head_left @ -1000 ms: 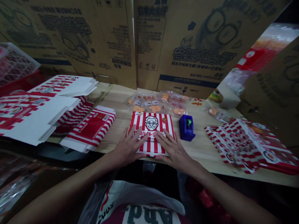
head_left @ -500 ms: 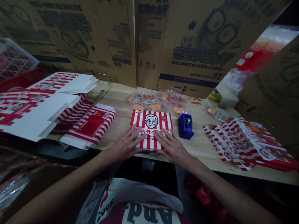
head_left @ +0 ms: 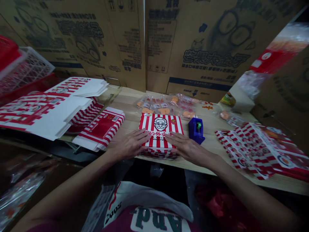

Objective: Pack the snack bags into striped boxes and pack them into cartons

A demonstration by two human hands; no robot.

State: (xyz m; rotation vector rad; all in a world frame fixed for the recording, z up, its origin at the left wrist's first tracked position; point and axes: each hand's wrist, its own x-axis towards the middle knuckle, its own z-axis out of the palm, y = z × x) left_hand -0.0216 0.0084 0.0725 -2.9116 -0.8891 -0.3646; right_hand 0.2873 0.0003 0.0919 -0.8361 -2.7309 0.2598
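On the wooden table [head_left: 127, 111], one striped box [head_left: 159, 137], left hand [head_left: 127, 145] and right hand [head_left: 187, 149] open on it

maroon shirt [head_left: 118, 219], white chest panel [head_left: 156, 220] (dark green letters), bare forearms [head_left: 65, 190]

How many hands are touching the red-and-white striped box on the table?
2: the left hand lies on the near left part of the striped box, and the right hand on its near right part. No other hands show.

The head-worn camera faces forward and down, close above the left hand [head_left: 127, 145] and right hand [head_left: 187, 148], with cardboard cartons [head_left: 193, 42] at 12 o'clock.
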